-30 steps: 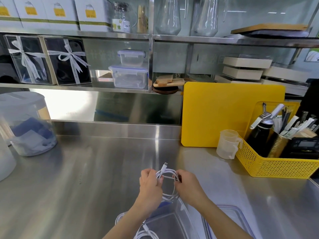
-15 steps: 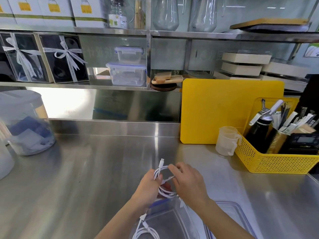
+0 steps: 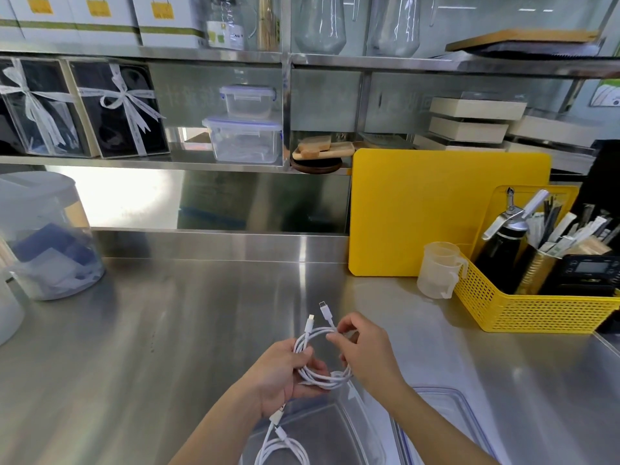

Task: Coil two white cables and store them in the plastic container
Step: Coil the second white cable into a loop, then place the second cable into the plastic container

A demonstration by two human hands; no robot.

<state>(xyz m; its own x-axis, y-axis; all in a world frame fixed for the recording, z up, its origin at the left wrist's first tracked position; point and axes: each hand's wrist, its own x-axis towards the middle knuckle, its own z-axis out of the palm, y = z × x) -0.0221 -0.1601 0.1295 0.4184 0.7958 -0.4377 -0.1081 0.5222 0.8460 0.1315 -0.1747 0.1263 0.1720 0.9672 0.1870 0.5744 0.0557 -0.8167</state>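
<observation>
Looking straight down, I find the clear plastic container (image 3: 339, 427) nearest me on the bench (image 3: 161, 337), its top open. A second white cable (image 3: 283, 448) sits in loose loops that seem to lie inside by its left wall. One end of that cable rises toward the underside of my left grip (image 3: 281, 377), though I cannot tell whether I hold it. Just right of the container a clear lid (image 3: 449, 407) lies flat on the steel. Above the container's far edge my left grip is curled round the left and lower side of the coiled white cable (image 3: 322, 375), several turns bunched against the palm. My right grip (image 3: 367, 354) is on the coil's other side, thumb and forefinger pinching a strand at the top of the loop, the other fingers loosely bent. Two connector ends (image 3: 324, 310) stick up from the top of the coil, side by side, pointing away from me. Farther off to the right a translucent measuring cup (image 3: 437, 270) stands just beside a yellow perforated basket (image 3: 536, 310) of tools, and a yellow cutting board (image 3: 436, 209) stands upright behind them. Far left is a round clear tub (image 3: 47, 239) with blue and white things inside. On the shelf (image 3: 167, 162) beyond are two stacked lidded boxes (image 3: 246, 139) and ribboned gift boxes (image 3: 117, 109).
</observation>
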